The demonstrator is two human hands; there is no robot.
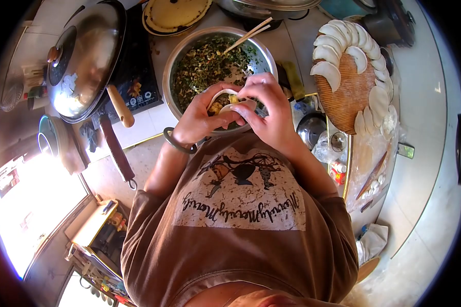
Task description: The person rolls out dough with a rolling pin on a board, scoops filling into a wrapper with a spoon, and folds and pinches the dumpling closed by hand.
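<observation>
A round dough wrapper (222,95) with yellow and green filling (219,105) in it is held between my two hands, above the near rim of a metal bowl (170,77). My left hand (202,115), with a bangle (179,142) at its wrist, curls round one side of the wrapper. My right hand (267,105) pinches the wrapper's other edge between thumb and fingers. Chopped green filling (202,66) lies in the bowl, and chopsticks (248,35) lean on its far rim.
A woven board (343,87) at the right carries several folded dumplings (329,53). Beside it lie a rolling pin (372,174) and small dough pieces (376,185). At the left, a lidded pan (84,61) stands on a black cooktop (141,66), its handle (115,148) jutting nearer me.
</observation>
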